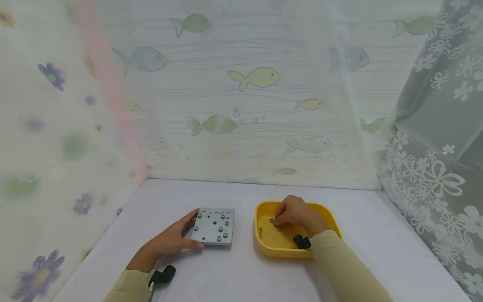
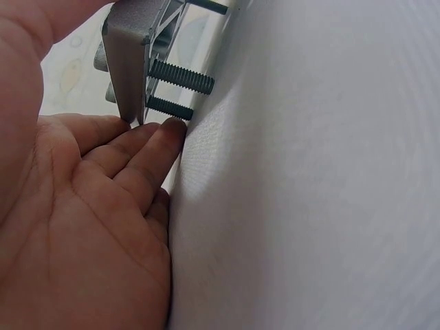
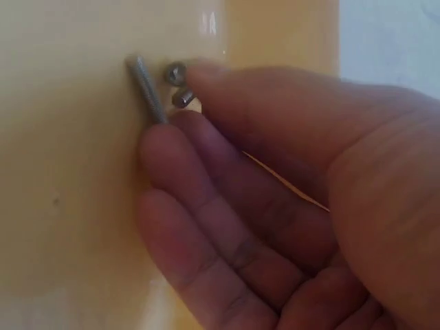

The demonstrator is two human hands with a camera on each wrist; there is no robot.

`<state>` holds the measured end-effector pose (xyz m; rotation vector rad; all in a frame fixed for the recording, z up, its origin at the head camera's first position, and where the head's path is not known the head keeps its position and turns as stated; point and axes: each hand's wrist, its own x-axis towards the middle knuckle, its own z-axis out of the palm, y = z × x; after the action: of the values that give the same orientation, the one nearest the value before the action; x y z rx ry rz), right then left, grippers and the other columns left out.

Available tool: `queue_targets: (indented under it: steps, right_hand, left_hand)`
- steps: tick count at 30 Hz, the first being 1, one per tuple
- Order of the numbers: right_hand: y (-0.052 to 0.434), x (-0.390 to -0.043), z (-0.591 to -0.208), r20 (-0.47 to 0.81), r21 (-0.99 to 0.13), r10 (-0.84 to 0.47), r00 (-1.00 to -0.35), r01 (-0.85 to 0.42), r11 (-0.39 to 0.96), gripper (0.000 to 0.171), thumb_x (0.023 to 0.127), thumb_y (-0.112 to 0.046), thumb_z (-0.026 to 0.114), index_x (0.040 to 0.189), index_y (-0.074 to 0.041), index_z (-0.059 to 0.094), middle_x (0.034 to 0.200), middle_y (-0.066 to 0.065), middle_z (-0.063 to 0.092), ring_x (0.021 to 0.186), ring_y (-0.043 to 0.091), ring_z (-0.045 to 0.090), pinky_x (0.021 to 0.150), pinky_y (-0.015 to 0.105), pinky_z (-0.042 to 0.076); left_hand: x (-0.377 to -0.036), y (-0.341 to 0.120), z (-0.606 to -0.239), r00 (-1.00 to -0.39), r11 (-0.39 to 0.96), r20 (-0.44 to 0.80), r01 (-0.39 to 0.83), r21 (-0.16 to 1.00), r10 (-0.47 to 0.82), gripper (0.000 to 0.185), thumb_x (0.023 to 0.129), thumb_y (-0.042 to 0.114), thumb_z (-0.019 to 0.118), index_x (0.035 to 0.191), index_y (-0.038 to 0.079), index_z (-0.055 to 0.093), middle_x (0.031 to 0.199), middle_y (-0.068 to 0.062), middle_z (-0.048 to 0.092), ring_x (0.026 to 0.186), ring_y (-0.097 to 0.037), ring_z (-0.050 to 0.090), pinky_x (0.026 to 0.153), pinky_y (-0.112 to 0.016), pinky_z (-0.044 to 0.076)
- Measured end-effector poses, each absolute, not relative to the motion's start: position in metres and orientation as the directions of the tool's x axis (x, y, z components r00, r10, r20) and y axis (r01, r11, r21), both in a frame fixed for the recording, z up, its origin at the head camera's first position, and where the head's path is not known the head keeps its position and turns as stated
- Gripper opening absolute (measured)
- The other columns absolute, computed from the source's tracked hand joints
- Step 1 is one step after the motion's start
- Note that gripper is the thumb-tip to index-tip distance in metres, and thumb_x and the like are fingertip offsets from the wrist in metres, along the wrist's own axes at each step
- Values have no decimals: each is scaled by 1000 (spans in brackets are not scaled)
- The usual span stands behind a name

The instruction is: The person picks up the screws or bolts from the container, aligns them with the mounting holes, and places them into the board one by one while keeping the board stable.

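A square silver metal plate point(image 1: 206, 232) with holes and several socket-head screws point(image 1: 220, 229) in it stands on the table. My left hand point(image 1: 170, 242) grips it, fingers at its left side and thumb at the near edge. Threaded shanks point(image 2: 182, 77) stick out under the plate in the left wrist view. My right hand point(image 1: 296, 213) is inside a yellow tray point(image 1: 279, 252), fingers curled at some small screws. In the right wrist view, thumb and index finger pinch a screw point(image 3: 176, 73), its length partly hidden. Another screw point(image 3: 146, 88) lies by the fingertips.
One loose screw point(image 1: 260, 233) lies in the tray's left part. A white cloth covers the table point(image 1: 241, 277). Patterned curtains point(image 1: 256, 159) close off the back and both sides. Each wrist wears a small black camera point(image 1: 164, 274).
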<state>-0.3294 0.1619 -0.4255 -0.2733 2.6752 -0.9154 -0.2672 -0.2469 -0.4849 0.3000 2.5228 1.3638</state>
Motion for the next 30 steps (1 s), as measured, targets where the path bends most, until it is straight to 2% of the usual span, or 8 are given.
queue_targets:
  steps: [9,15,21,26,30]
  right_hand:
    - [151,-324,-417,-257,-527,-264,-930,-94,845,18,78,-20,91,84,-11,76,79,1,72,73,18,65,66,27,55]
    - [147,-324,-417,-262,-498,-257,-930,-98,862,12,81,-14,87,82,-10,76,78,4,72,69,20,67,63,26,56]
    - [146,-325,-420,-267,-503,-235,-935,-73,861,11,85,-15,84,83,-10,75,79,4,71,69,20,69,64,25,58]
    - [145,-326,-422,-270,-537,-236,-934,-57,842,13,82,-16,88,84,-11,76,79,3,73,68,19,70,65,28,60]
    - [146,-327,-423,-270,-579,-255,-928,-55,814,15,81,-15,88,92,-11,79,83,2,74,68,18,72,67,31,61]
  left_hand:
    - [-266,-247,-484,-945,531,-127,55,845,301,120,72,39,94,166,31,20,165,-3,40,162,-32,11,125,-64,0]
    - [-266,-247,-485,-943,532,-134,51,845,304,121,72,39,94,166,31,19,166,-4,39,162,-33,10,125,-64,-1]
    - [-267,-247,-484,-940,527,-135,54,848,313,121,72,39,94,166,30,19,166,-4,38,162,-33,11,125,-63,-1]
    - [-267,-247,-484,-939,519,-132,56,853,318,121,72,38,94,167,29,19,166,-5,38,162,-32,11,125,-63,-1]
    - [-268,-248,-486,-939,518,-128,60,853,319,122,72,38,94,167,29,19,167,-4,38,162,-32,11,125,-63,-1]
